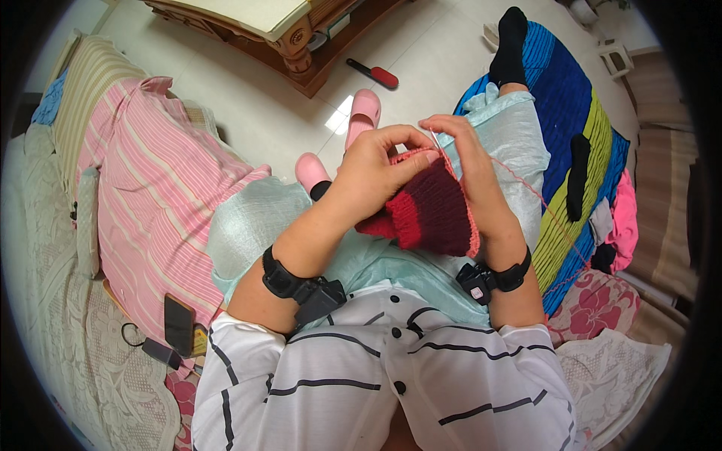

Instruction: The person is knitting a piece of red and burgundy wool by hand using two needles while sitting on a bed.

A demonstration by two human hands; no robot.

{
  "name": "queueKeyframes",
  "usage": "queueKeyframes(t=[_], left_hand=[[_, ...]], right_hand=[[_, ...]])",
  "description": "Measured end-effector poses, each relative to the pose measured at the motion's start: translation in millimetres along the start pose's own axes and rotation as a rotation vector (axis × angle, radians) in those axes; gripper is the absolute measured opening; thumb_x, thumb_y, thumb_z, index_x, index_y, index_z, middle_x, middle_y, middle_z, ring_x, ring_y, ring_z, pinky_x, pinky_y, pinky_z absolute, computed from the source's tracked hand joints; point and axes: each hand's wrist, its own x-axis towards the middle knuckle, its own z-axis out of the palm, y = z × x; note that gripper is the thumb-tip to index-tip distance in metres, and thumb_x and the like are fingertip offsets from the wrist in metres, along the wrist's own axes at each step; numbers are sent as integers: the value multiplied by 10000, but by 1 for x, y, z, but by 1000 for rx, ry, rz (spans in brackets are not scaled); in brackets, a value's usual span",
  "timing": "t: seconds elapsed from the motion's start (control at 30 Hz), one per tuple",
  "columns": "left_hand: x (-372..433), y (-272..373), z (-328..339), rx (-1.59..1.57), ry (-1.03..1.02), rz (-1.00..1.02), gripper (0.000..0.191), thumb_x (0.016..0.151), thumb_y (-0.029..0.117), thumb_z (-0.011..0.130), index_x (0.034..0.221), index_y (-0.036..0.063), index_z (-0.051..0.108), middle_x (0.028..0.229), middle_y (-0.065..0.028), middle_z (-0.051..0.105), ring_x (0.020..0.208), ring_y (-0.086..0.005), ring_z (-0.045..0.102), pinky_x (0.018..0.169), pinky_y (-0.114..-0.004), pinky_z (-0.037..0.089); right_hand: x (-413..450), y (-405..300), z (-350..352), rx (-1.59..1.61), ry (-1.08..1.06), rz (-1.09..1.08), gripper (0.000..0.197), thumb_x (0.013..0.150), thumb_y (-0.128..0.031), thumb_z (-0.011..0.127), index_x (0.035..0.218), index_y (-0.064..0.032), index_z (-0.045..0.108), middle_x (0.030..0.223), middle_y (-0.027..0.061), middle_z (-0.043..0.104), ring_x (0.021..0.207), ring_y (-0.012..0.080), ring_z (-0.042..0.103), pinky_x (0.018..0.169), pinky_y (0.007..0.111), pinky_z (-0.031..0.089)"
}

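Observation:
Above my lap, a knitted wool piece (pixel 441 211) in dark maroon and bright red, with a coral edge, hangs between my hands. My left hand (pixel 379 169) pinches its top edge, thumb on the near face. Curled around the right side of the work is my right hand (pixel 467 160), its fingertips by the upper edge; its thumb is hidden. A thin, shiny needle or hook (pixel 434 138) pokes up between the two hands. From the right hand, a coral yarn strand (pixel 527 185) trails down to the right; I cannot see its ball.
Left of me lie a pink striped cloth (pixel 152 186), a smartphone (pixel 179 323) and a dark case (pixel 161 353). On the right are a blue and green striped cloth (pixel 564 107) and a loose black sock (pixel 578 177). A wooden table (pixel 293 48) and a red-headed brush (pixel 383 76) are ahead.

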Motion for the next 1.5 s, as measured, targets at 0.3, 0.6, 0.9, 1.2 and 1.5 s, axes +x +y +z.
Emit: queueKeyframes(t=[0.3,0.6,0.9,1.2,1.5], left_hand=[[3,6,-16,-194,-27,-64,174,933,128,601,1049,0,619,1003,-32,630,941,-92,563,874,-227,435],[3,12,-19,-286,-148,-163,175,935,132,596,1029,-13,624,994,-35,640,943,-95,578,870,-235,451],[1,11,-16,-302,-144,-204,171,930,117,603,1030,-17,635,978,-33,649,867,-83,598,791,-218,482],[-3,-9,2,111,-67,0,158,909,101,620,1018,-2,668,852,24,625,759,-35,543,695,-205,438],[2,4,-10,-251,5,-73,132,928,111,600,993,3,641,898,11,624,814,-51,558,745,-199,443]], right_hand=[[2,3,-24,-488,112,-339,240,676,-143,725,914,-171,734,770,-15,572,760,173,569,1024,504,348],[1,7,-31,-220,22,-262,230,672,-185,752,891,-118,727,771,11,567,746,169,563,1028,500,336],[3,4,-27,-129,-36,-211,195,683,-176,754,860,-107,708,788,18,575,761,183,572,1025,499,335],[-2,12,-6,-70,-160,-18,403,772,-151,675,1116,-21,509,1013,148,549,975,339,561,922,404,434],[1,4,-23,-494,25,-282,345,774,-211,690,1051,-43,573,830,90,546,836,282,556,920,393,429]])
